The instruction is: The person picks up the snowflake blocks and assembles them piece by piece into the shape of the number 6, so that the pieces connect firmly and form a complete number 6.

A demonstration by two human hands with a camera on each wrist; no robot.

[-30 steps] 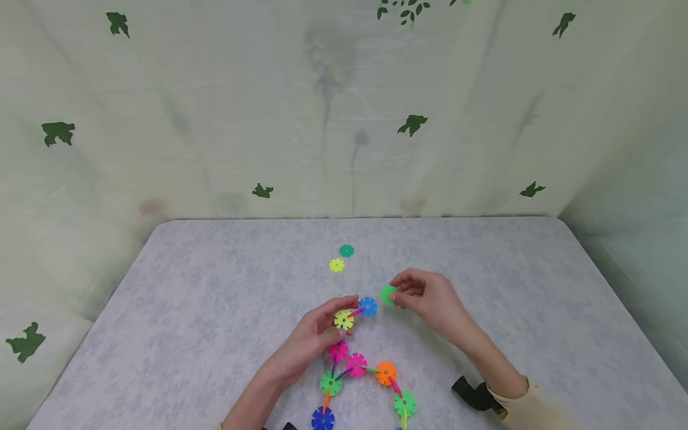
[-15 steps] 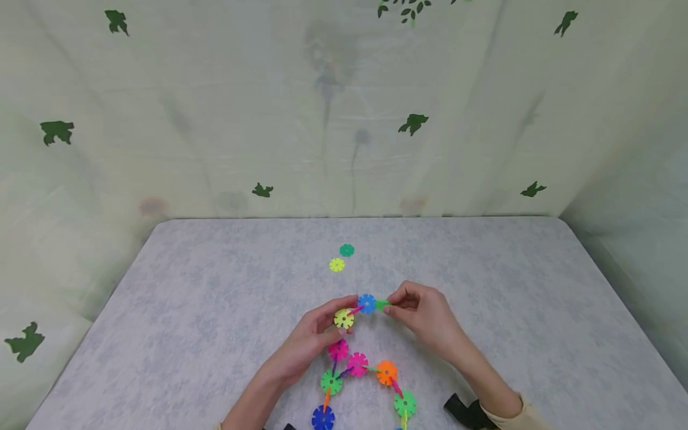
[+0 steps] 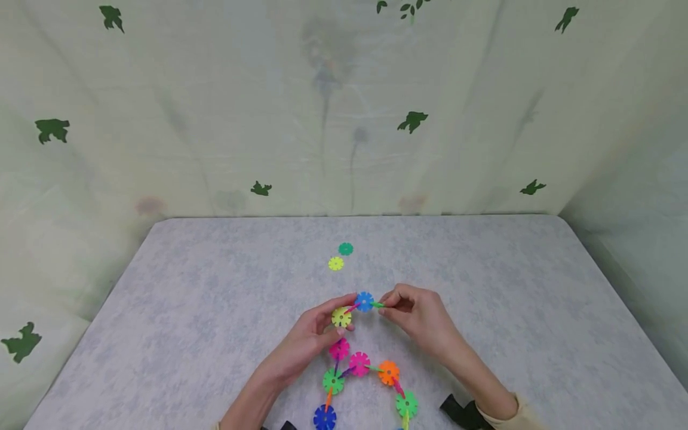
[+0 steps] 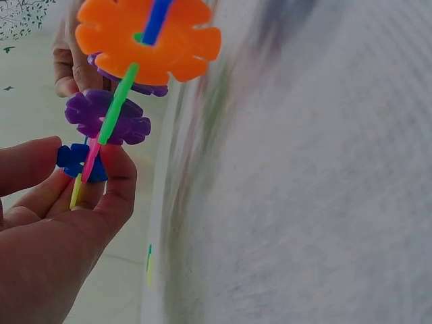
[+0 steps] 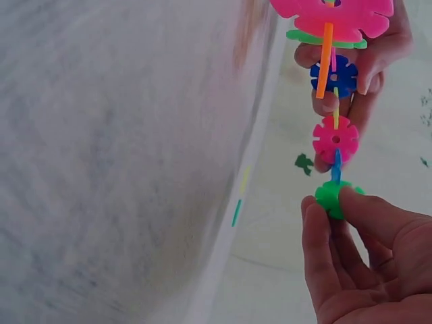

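Observation:
A chain of notched plastic snowflake discs runs between my hands and down to the front edge of the head view. My left hand pinches it near a yellow disc; in the left wrist view thumb and finger hold a dark blue disc. A light blue disc stands at this chain's upper end. My right hand pinches a green disc, edge-on at the light blue disc's right side. Lower in the chain are a pink disc and an orange disc.
On the grey table, a loose yellow disc and a loose teal disc lie beyond my hands. Black straps show by the wrists. A pale curtain with green bird shapes hangs behind the table.
My right hand has moved left and slightly down, turning the green disc edge-on and bringing it from apart to the light blue disc's edge. The left hand stays nearly still.

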